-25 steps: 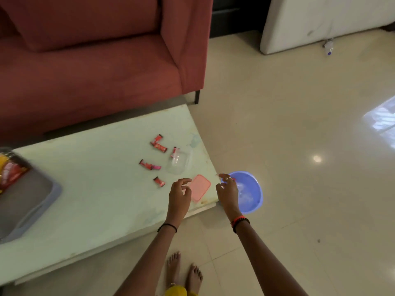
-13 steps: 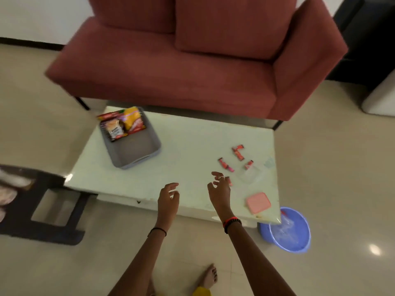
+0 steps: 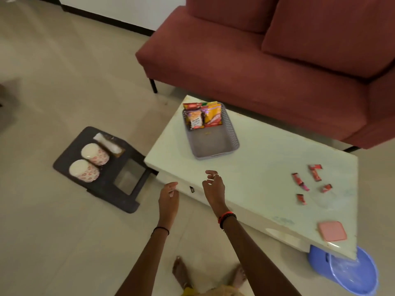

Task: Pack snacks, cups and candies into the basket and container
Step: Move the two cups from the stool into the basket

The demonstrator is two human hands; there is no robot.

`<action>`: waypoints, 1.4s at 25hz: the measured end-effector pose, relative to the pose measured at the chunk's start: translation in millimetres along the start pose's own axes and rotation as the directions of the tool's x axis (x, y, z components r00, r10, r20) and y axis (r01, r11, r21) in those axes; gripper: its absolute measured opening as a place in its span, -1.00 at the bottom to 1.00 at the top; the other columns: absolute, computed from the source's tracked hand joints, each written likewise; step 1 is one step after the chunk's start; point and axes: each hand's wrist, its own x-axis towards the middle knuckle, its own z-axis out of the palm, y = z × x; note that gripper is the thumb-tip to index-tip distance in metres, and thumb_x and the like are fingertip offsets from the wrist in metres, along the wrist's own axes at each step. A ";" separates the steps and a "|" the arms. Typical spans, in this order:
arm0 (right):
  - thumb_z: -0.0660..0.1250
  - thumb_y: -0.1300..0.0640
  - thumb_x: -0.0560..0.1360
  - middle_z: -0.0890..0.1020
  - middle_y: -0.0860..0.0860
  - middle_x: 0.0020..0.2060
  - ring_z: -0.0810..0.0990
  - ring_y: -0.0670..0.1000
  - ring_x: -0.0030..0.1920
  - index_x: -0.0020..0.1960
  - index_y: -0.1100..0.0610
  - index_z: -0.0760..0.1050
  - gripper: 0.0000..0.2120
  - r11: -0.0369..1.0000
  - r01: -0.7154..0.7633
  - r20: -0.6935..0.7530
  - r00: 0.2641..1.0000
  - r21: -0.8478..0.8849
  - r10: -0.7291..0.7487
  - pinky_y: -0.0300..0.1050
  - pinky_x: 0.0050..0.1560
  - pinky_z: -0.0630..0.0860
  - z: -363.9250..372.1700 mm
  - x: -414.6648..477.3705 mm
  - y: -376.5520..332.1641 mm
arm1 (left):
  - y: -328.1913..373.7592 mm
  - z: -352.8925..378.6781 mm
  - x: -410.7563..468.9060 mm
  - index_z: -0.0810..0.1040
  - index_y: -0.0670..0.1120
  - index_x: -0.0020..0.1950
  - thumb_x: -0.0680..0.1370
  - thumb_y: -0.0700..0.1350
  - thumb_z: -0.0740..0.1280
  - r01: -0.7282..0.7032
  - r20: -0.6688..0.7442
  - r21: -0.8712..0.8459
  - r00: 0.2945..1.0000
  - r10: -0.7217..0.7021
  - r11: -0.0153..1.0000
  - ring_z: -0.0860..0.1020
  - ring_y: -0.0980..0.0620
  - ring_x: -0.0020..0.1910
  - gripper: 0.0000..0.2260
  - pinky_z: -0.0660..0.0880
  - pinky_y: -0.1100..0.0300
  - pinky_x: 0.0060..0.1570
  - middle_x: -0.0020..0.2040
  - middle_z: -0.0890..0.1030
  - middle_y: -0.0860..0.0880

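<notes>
- Both hands hover empty by the near table (image 3: 256, 174) edge at frame centre: left hand (image 3: 168, 197) and right hand (image 3: 213, 186), fingers loosely curled, gripping nothing.
- The grey basket (image 3: 213, 144) sits on the table at upper centre, with snack packets (image 3: 203, 116) standing at its far end and its near half bare.
- Paper cups (image 3: 84, 170) lie on a black stand (image 3: 126, 199) on the floor, centre left.
- Red candies (image 3: 307, 182) lie scattered at right, with a pink lid (image 3: 332, 230) at lower right.
- Snacks look packed, so cups seem next: reach left and down to the stand, then carry them to the basket's bare half.
</notes>
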 end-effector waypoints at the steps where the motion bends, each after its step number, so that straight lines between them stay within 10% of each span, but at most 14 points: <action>1: 0.17 0.38 0.48 0.51 0.14 0.20 0.51 0.13 0.15 0.19 0.24 0.45 -0.69 1.000 0.005 0.017 1.000 -0.005 -0.005 -0.22 0.05 0.40 15.2 1.5 -6.7 | -4.6 -12.3 7.0 0.50 -0.20 0.17 0.52 -0.34 0.17 0.014 -0.015 -0.008 1.000 -0.015 1.000 0.50 -0.05 0.18 -0.74 0.40 0.18 0.18 0.21 0.54 -0.16; 18: 0.37 0.22 0.46 0.56 0.10 -0.18 0.49 0.00 -0.16 -0.16 0.20 0.43 -0.88 0.979 0.138 0.441 0.895 -0.149 -0.059 -0.21 -0.12 0.39 252.1 120.9 -104.6 | -75.7 -146.7 198.3 0.51 -0.24 0.17 0.52 -0.30 0.20 0.242 -0.486 -0.138 0.828 -0.279 0.960 0.44 -0.10 0.11 -0.76 0.39 0.00 0.13 0.17 0.50 -0.27; 25: 0.36 0.27 0.47 0.61 0.25 0.02 0.55 0.06 -0.03 0.04 0.31 0.49 -0.82 0.928 0.303 0.633 0.767 -0.217 -0.102 -0.14 0.03 0.49 351.2 165.8 -117.3 | -128.6 -207.9 265.2 0.37 -0.20 0.29 0.39 -0.26 0.44 0.294 -0.646 -0.023 0.725 -0.239 0.955 0.34 -0.25 0.32 -0.50 0.40 -0.13 0.27 0.32 0.33 -0.29; 35: 0.49 0.17 0.38 0.30 0.23 0.38 0.29 0.21 0.39 0.49 0.08 0.18 -0.23 0.531 0.799 0.861 0.455 -0.282 -0.228 0.09 0.38 0.35 459.7 188.4 -127.8 | -196.5 -260.2 305.5 0.07 -0.05 0.46 0.27 0.07 0.54 0.520 -0.494 0.350 0.809 -0.318 0.779 0.19 -0.29 0.44 -0.08 0.11 -0.45 0.28 0.44 0.22 -0.27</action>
